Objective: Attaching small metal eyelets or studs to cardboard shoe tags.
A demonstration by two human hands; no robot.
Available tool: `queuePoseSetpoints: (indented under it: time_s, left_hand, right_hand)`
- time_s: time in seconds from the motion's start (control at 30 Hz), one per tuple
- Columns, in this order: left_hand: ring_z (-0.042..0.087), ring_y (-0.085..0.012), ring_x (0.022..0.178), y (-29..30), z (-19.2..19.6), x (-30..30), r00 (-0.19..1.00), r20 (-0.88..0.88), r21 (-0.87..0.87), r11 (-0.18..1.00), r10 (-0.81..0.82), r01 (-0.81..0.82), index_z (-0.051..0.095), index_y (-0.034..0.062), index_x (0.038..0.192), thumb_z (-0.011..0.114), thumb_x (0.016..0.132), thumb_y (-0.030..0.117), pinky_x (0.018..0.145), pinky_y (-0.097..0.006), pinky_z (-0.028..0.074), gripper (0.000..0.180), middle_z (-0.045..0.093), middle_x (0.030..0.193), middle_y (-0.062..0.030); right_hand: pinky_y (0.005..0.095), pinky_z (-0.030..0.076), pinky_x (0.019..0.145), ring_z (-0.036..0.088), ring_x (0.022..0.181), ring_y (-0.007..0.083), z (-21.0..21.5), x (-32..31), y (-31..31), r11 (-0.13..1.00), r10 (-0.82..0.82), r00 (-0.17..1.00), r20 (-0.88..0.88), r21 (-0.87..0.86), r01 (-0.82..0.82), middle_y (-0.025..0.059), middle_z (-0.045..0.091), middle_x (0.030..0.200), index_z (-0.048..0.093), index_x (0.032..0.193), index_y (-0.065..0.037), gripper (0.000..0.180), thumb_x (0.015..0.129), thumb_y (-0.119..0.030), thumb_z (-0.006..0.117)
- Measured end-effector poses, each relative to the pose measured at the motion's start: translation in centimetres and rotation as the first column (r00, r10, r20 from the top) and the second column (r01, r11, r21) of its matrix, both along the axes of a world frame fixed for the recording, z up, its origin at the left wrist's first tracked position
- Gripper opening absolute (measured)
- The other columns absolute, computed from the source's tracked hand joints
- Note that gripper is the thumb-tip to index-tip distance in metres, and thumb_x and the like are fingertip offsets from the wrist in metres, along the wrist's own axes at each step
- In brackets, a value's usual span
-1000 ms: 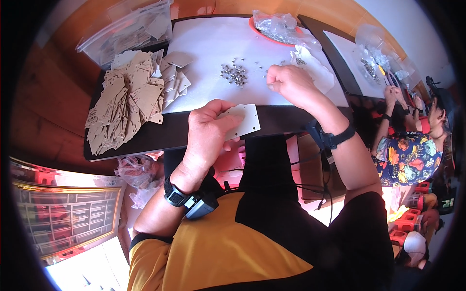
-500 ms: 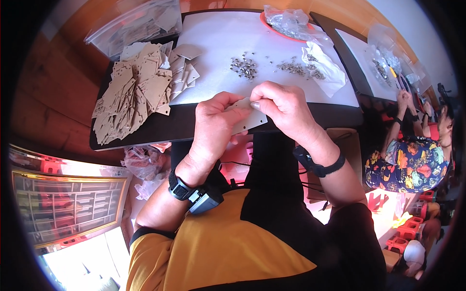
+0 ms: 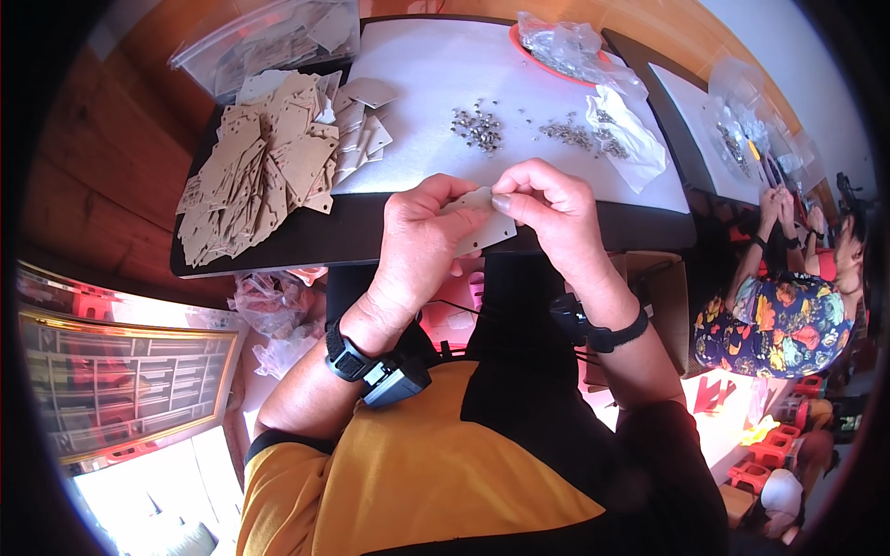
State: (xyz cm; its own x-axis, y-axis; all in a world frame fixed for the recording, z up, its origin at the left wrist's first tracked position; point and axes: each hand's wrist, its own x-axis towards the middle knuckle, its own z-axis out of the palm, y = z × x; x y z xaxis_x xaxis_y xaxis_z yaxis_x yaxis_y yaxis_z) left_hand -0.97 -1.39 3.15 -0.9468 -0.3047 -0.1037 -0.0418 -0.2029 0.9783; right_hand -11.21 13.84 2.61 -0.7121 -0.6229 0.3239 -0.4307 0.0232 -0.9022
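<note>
A small pale grey card (image 3: 486, 239) with punched holes is held over the table's near edge. My left hand (image 3: 415, 233) is closed round its left part, with the thumb lying across its face. At the card's upper corner, my right hand (image 3: 558, 211) pinches thumb and forefinger together; whatever lies between those fingertips is hidden. Beyond my hands, a cluster of small shiny metal pieces (image 3: 478, 128) lies on the white sheet (image 3: 417, 74). Another scatter of tiny metal pieces (image 3: 565, 132) is to its right.
A big heap of similar cards (image 3: 260, 167) covers the table's left side, before a clear plastic bag (image 3: 269, 51). An orange-red tray (image 3: 530, 54) with bagged metal pieces stands at the far right, near crumpled white paper (image 3: 630, 153). Another person in a flowered top (image 3: 779, 320) works farther right.
The right thumb and forefinger have shifted slightly at the card's corner, with the fingers a little less curled. The left hand keeps its hold. The whole view has shifted slightly.
</note>
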Motion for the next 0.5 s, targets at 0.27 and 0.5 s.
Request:
queuePoseSetpoints:
  time_s: [0.27, 0.5]
  left_hand:
    - [0.059, -0.0066, 0.054, 0.06, 0.17, 0.09, 1.0, -0.009, -0.004, 1.0, -0.012, 0.012, 0.066, -0.0034, 0.106, 0.063, 0.091, 0.005, 0.044, -0.02, 0.045, 0.018, 0.068, 0.078, -0.0068]
    - [0.065, -0.0084, 0.059, 0.02, -0.27, 0.06, 1.0, -0.02, -0.016, 1.0, -0.004, 0.003, 0.067, -0.0023, 0.109, 0.067, 0.09, 0.007, 0.041, -0.018, 0.043, 0.022, 0.07, 0.082, -0.0073]
  right_hand:
    - [0.0212, 0.043, 0.062, 0.051, 0.068, 0.0034, 0.07, 0.2, -0.15, 1.0, -0.027, 1.0, 0.004, -0.008, 0.027, -0.0023, 0.062, 0.074, 0.064, 0.09, 0.0, 0.008, 0.085, 0.004, 0.068]
    - [0.021, 0.04, 0.06, 0.049, 0.066, 0.0033, -0.57, 0.44, -0.17, 0.998, -0.039, 0.999, -0.009, -0.057, 0.038, -0.0034, 0.061, 0.073, 0.063, 0.089, 0.0, 0.006, 0.087, 0.004, 0.067]
